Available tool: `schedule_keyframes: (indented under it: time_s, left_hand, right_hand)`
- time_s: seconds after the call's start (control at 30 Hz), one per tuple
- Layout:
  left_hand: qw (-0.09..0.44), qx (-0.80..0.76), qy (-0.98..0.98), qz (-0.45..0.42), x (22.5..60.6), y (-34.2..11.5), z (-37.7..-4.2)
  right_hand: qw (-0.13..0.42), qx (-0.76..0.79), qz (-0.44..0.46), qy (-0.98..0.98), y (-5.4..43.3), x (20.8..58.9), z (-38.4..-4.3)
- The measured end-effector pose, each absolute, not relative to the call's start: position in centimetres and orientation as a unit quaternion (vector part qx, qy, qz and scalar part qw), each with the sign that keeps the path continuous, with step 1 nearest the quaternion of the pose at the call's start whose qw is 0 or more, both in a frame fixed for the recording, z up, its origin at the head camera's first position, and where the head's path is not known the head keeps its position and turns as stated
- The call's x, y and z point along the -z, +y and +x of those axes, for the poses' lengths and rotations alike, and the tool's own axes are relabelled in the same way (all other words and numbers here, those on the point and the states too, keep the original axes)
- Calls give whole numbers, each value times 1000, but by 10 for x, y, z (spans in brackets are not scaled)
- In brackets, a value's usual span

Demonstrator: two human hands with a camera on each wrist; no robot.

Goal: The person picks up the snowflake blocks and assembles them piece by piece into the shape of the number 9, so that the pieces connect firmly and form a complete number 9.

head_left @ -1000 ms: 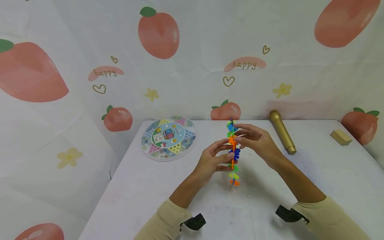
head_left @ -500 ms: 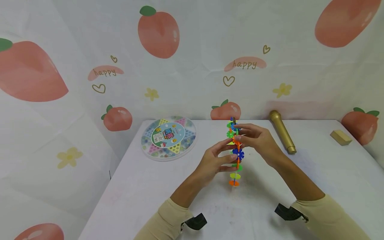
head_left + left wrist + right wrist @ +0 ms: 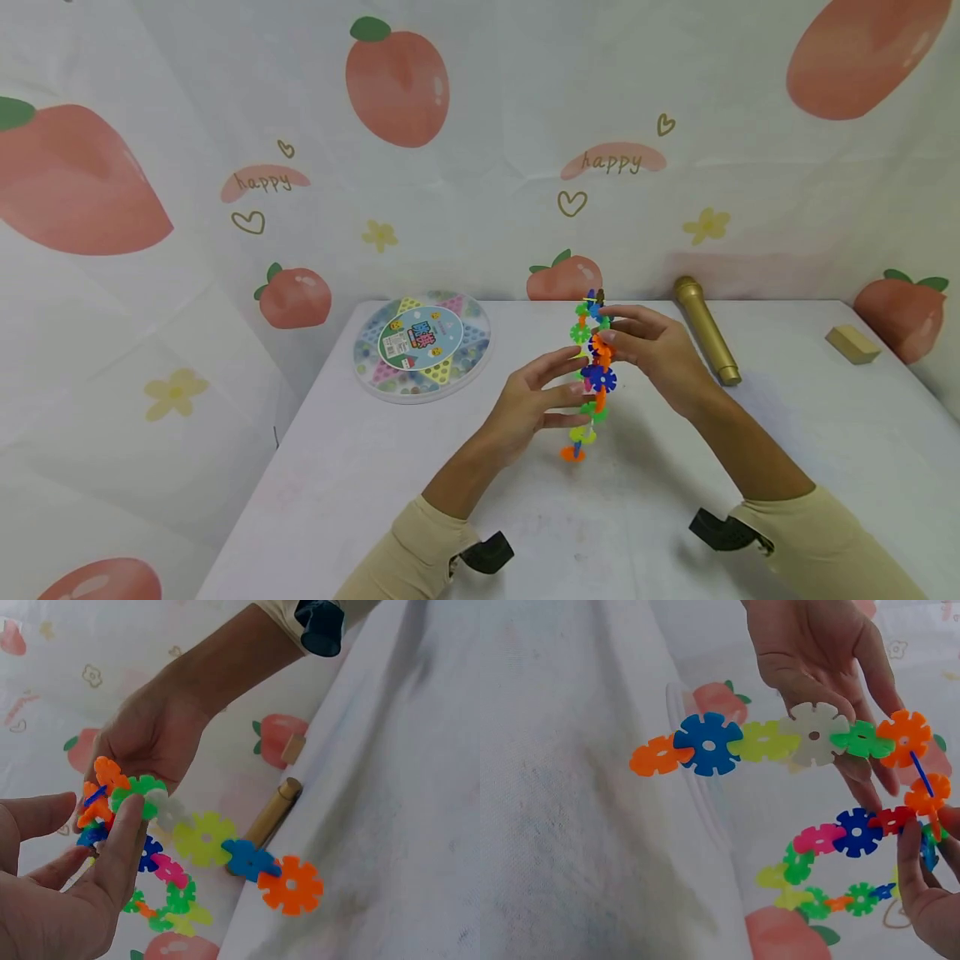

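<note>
A chain of notched, flower-shaped plastic discs in orange, blue, green, yellow and pink hangs upright between both hands in the head view. My right hand pinches it near an orange disc, in its upper half. Seen from the right wrist, thumb and fingers close on the links beside a red disc. On the other side, my left hand has its fingers spread and fairly straight at the chain's middle. The left wrist view shows a green disc beside a left fingertip. An orange disc ends one strand, while another strand loops back.
A round Chinese checkers box lies on the white table at the back left. At the back right are a gold microphone and a small wooden block. A fruit-printed cloth hangs behind the table.
The chain has turned and its middle has shifted right, showing more disc faces, while its lower end has swung left. My right hand has moved slightly right; my left hand stays nearly in place.
</note>
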State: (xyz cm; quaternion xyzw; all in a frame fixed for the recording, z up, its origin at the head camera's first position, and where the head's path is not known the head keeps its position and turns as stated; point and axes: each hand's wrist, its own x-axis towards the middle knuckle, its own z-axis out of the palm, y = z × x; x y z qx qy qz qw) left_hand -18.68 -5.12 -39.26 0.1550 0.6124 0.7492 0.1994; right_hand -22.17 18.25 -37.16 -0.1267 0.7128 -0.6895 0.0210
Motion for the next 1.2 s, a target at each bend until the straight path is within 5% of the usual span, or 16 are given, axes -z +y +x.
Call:
schedule_keyframes:
  time_s: [0.27,0.73,1.2]
  left_hand:
    - [142,-733,661,79,404,-48,-200]
    - [275,-829,487,-13,427,-44,-219]
    - [256,-827,500,-34,427,-57,-218]
  right_hand:
    - [14,748,-131,650,188,370,-222]
    - [30,781,-131,610,188,372,-221]
    - [77,792,-83,600,203,389,-223]
